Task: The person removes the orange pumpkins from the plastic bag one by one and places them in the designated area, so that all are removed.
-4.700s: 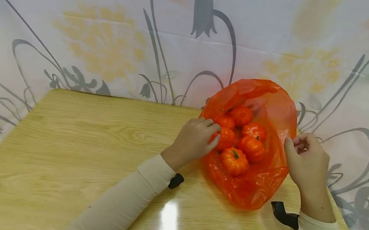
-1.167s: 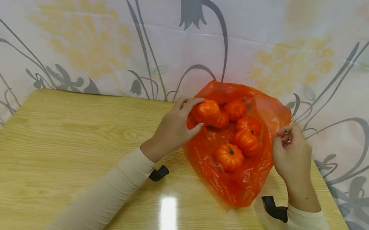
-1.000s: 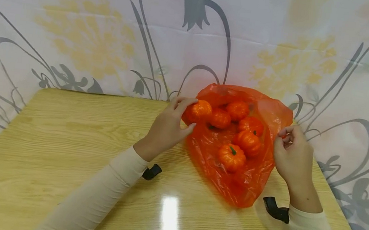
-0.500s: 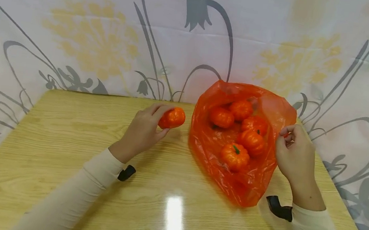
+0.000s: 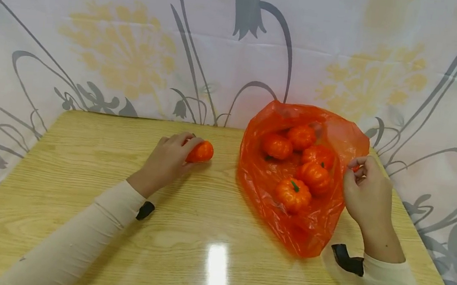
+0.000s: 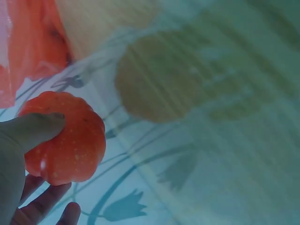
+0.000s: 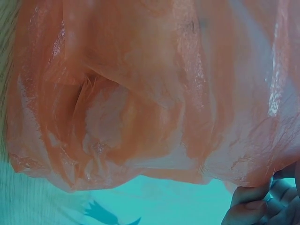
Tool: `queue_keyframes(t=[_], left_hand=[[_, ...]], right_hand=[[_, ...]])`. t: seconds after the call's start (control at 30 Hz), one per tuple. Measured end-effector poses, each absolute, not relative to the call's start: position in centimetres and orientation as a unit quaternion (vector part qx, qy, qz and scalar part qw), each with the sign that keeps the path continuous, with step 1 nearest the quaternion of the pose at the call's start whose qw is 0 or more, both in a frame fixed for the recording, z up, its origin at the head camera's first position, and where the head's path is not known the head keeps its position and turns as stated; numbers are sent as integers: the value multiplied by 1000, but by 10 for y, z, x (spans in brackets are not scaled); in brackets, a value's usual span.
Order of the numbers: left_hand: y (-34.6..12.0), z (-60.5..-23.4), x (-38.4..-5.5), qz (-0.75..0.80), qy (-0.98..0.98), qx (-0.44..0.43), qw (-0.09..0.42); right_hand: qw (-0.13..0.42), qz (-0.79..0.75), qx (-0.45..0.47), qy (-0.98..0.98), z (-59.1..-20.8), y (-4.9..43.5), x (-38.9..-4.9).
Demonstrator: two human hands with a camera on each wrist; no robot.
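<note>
A small orange pumpkin [image 5: 201, 152] is in my left hand [image 5: 169, 160], to the left of the bag and close over the table. In the left wrist view my thumb presses on the ribbed side of the pumpkin [image 6: 75, 140], with fingers under it. My right hand [image 5: 368, 193] pinches the right edge of a thin red-orange plastic bag [image 5: 306, 236] and holds its mouth open. The right wrist view has the curled fingers [image 7: 248, 208] at the rim of the bag [image 7: 140, 122]. Several more small pumpkins [image 5: 292, 195] lie inside the bag, some with green stems.
The wood-grain table [image 5: 105, 147] reaches left and toward the front, with a bright reflection on it. A floral curtain [image 5: 137, 47] hangs behind the table. Black curved pieces [image 5: 347, 259] sit by both wrists.
My left hand reached into the bag, took hold of a pumpkin, lifted it out and carried it left and down toward the table. My right hand kept its hold on the bag.
</note>
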State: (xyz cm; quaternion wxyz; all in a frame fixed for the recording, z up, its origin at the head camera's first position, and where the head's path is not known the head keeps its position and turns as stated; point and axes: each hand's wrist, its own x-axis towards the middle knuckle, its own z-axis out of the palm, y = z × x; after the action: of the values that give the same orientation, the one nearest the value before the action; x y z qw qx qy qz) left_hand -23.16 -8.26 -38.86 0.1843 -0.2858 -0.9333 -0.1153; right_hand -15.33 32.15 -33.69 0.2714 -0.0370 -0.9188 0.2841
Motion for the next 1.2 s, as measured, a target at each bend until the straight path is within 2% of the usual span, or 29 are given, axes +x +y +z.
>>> queue_keyframes(t=[0.2, 0.53, 1.2], left_hand=[[-89, -395, -231, -102, -943, -276, 155], [-93, -398, -227, -99, -939, -290, 155], [-93, -395, -225, -103, -940, -297, 130]], right_hand=[[270, 283, -35, -920, -338, 322, -154], [301, 274, -7, -913, -337, 321, -157], [290, 276, -13, -916, -338, 322, -156]])
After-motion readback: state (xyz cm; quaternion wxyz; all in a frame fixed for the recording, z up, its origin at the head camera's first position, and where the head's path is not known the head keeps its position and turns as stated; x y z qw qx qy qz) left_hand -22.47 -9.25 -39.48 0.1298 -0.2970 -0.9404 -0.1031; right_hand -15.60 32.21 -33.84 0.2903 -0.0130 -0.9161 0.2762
